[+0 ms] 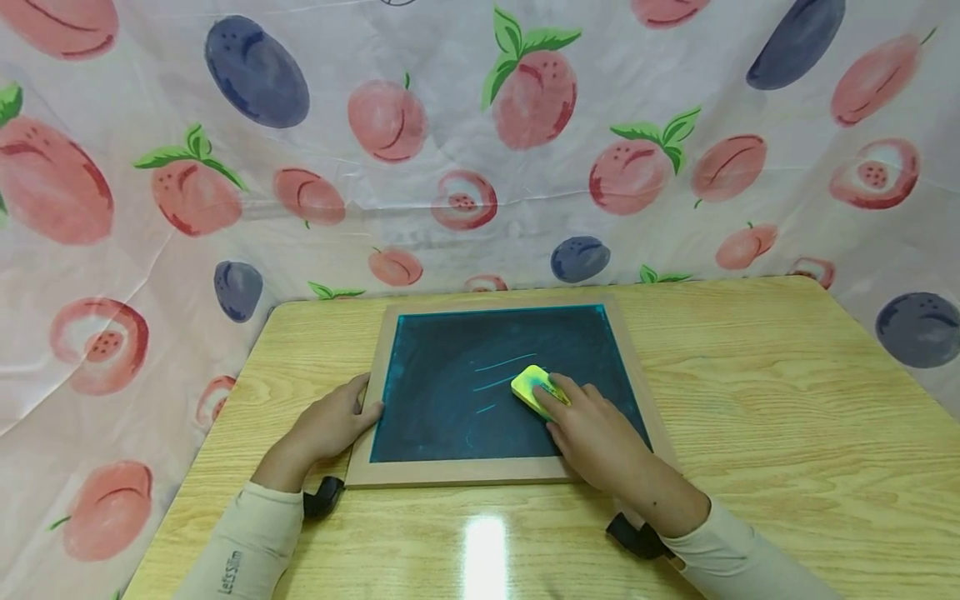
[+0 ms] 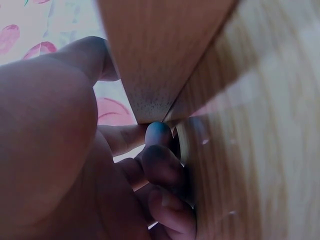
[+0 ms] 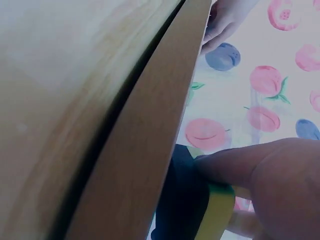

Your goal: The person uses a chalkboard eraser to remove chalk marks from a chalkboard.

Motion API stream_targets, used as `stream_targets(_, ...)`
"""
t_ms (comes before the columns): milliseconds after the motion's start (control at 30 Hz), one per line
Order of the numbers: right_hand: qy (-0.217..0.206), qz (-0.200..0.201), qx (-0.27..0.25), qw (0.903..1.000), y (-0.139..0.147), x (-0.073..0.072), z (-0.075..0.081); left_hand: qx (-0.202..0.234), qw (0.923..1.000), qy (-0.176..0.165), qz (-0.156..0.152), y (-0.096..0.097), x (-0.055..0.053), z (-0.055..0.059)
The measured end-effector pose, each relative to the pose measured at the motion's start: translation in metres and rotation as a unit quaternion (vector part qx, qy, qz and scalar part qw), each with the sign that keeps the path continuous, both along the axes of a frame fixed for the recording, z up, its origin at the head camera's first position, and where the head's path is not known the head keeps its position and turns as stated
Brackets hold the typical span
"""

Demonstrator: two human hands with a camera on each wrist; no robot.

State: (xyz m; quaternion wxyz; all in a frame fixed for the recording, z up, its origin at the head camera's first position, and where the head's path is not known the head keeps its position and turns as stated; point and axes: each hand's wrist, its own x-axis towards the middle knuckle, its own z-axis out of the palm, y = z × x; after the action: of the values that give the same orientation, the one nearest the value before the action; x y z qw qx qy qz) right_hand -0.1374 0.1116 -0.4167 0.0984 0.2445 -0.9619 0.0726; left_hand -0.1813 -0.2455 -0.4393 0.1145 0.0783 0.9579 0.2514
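A small chalkboard [image 1: 435,358] in a light wooden frame [image 1: 465,472] lies on the table. Several thin blue chalk strokes [image 1: 495,383] mark its middle, among faint smears. My left hand [image 1: 330,423] grips the frame's left side, thumb over the top and fingers curled at the outer edge, as the left wrist view shows. My right hand [image 1: 596,433] holds a yellow chalkboard eraser [image 1: 528,382] between thumb and fingers, just right of the strokes. In the right wrist view the eraser [image 3: 216,215] has a dark felt side facing the board.
The wood-grain table [image 1: 765,400] extends on both sides of the board. Behind and beside it hangs a fruit-print cloth [image 1: 465,92]. Dark wrist mounts [image 1: 324,497] sit by both wrists.
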Motion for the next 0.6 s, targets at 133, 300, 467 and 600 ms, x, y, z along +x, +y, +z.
stream_targets(133,0.012,0.031,-0.006,0.9994,-0.003,0.003,-0.002,-0.002,1.0,0.0,0.001,0.0,0.0,0.001)
stream_targets(300,0.021,0.054,0.002,0.9983,-0.016,0.007,-0.005,-0.003,1.0,0.007,-0.003,0.0,-0.001,0.001)
stream_targets(467,-0.002,0.087,0.006,0.9962,-0.032,0.014,-0.004,-0.009,0.9999,0.006,0.0,0.0,-0.001,0.002)
stream_targets(600,-0.014,0.113,0.008,0.9935,-0.041,0.021,-0.004,-0.008,1.0,-0.001,0.005,0.0,0.0,0.002)
